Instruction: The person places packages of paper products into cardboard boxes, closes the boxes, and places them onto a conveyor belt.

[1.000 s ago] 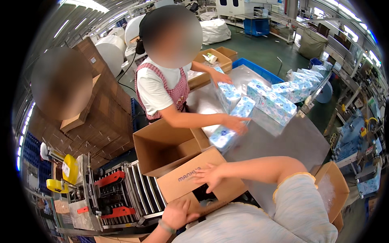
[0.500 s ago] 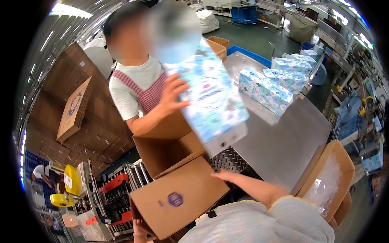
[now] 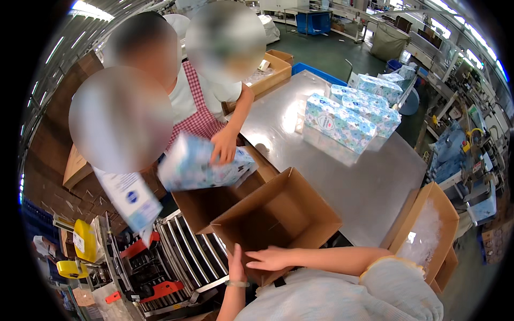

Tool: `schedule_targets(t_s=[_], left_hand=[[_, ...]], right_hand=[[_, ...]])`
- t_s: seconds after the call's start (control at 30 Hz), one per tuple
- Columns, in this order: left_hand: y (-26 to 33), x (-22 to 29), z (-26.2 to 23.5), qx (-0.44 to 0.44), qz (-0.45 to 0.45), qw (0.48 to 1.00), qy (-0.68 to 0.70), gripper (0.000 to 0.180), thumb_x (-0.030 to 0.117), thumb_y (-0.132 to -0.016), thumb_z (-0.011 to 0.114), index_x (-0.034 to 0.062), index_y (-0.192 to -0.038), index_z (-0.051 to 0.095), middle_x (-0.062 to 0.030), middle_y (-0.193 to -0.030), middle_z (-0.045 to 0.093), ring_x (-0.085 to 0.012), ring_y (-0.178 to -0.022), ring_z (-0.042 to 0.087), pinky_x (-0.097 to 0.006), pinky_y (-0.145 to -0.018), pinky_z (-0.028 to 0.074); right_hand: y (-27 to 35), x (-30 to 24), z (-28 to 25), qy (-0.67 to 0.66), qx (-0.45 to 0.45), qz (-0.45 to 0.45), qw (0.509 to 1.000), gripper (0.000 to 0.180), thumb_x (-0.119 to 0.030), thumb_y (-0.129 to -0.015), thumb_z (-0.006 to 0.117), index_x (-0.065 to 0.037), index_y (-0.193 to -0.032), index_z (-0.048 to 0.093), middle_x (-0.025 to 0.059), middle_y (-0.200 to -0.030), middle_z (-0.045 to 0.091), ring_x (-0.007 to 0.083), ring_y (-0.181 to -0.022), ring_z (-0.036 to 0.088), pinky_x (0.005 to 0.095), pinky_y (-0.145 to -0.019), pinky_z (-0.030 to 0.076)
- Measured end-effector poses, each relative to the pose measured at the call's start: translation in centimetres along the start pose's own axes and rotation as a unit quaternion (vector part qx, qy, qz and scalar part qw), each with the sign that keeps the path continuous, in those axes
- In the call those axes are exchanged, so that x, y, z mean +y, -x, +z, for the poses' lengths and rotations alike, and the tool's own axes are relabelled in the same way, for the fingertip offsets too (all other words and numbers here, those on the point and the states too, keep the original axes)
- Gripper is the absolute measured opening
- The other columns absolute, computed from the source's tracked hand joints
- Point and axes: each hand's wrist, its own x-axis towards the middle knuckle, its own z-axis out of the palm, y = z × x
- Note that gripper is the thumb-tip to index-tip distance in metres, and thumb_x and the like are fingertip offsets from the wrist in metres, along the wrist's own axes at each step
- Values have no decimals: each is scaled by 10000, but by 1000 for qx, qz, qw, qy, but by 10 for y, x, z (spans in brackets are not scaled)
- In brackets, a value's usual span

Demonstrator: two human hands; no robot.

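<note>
An open, empty-looking cardboard box stands tilted toward the far side in front of me, its opening facing up and away. My left hand rests against its near left corner, fingers stretched and pressed to the wall. Beside it, my right hand lies on the near wall with fingers spread. Neither hand grips anything. Just beyond is a second open carton. Above that carton a co-worker's hand holds a blurred blue floral pack; another floral pack is near it.
A metal table to the right bears several blue floral packs. Next to it stands a carton with clear plastic inside. A roller conveyor and yellow tape rolls are at left, stacked cartons behind.
The near box has turned from its printed side to opening upward. My left hand moved up and right, my right hand left, meeting at its near corner. The co-worker's packs moved left and down.
</note>
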Motion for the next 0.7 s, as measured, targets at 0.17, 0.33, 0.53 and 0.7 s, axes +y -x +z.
schedule_targets(t_s=[0.17,0.33,0.53,0.7], left_hand=[[-8,-8,-50,103,31,965,-237,444,5,-905,682,-32,-1324,539,-136,-1219,651,-250,-1059,642,-370,-925,528],[-38,18,-127,111,17,969,-221,363,175,-893,752,-56,-1152,645,-140,-1017,720,-276,-875,704,-375,-802,570],[-59,-1,-107,314,56,584,-746,800,341,-688,855,-13,-1325,525,-299,-1485,399,-453,-1319,435,-507,-1083,384],[-70,49,89,126,428,548,-708,601,-22,-711,732,10,-1281,546,-254,-1461,422,-461,-1329,405,-519,-1116,334]], right_hand=[[38,76,-148,648,96,32,755,543,-518,-885,581,-127,-1246,687,122,-1391,570,276,-1433,358,614,-1178,174],[56,246,-164,406,290,19,866,575,-475,-877,590,-122,-1327,653,105,-1546,432,280,-1501,239,576,-1206,164],[47,230,-337,326,292,129,890,435,-397,-787,706,-57,-1058,704,185,-1114,673,364,-1095,593,515,-995,431],[116,278,-463,396,414,317,756,895,-472,-675,804,2,-1360,477,187,-1093,657,341,-998,637,512,-1000,377]])
